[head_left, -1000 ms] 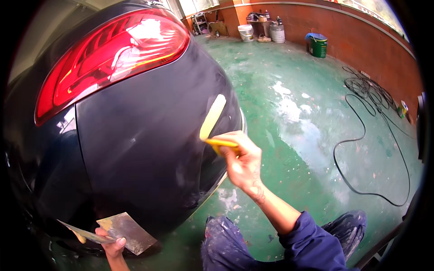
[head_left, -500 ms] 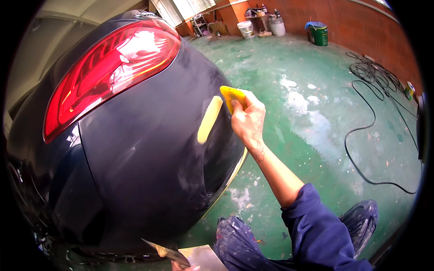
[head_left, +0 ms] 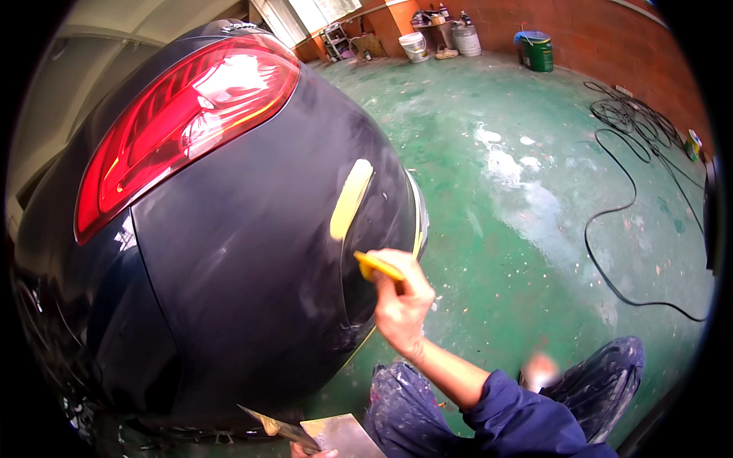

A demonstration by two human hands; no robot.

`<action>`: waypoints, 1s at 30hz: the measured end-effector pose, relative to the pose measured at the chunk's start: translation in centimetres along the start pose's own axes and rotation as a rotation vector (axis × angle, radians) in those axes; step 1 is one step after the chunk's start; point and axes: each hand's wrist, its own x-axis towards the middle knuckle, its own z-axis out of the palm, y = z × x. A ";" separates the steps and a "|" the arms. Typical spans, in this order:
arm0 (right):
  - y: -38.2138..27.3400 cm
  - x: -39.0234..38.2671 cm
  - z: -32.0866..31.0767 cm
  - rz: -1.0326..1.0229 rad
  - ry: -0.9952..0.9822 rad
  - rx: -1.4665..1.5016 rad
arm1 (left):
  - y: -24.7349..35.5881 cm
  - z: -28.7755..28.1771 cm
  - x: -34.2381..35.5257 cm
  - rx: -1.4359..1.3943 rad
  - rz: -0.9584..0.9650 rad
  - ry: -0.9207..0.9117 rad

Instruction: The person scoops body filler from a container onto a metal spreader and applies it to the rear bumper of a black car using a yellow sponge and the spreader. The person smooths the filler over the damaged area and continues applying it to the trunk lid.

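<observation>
A yellow spreader (head_left: 377, 266) is pinched in my right hand (head_left: 403, 301), its edge close to the dark car body panel (head_left: 252, 267); whether it touches cannot be told. Just above the spreader, a streak of pale yellow putty (head_left: 350, 200) lies on the panel near a curved seam. At the bottom edge, my left hand (head_left: 313, 453), mostly cut off, grips a flat metal plate (head_left: 343, 437) and a putty knife (head_left: 281, 429). The knife's blade carries a lump of yellowish putty (head_left: 269, 425).
The red tail light (head_left: 191, 122) sits above the panel. On the green floor (head_left: 489, 252) lies a coiled black hose or cable (head_left: 634, 126). Along the far wall stand a white bucket (head_left: 414, 48), a green bucket (head_left: 537, 53) and other containers. My knees (head_left: 401, 404) are close below.
My right hand has come down along the panel with the spreader, from beside the putty's top to below it. The putty's right side now looks thinner and streaked. My left hand stays put.
</observation>
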 end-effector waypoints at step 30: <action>-2.1 2.9 1.6 -0.279 -0.296 -0.265 | -1.7 -2.2 2.1 0.132 -0.157 -0.012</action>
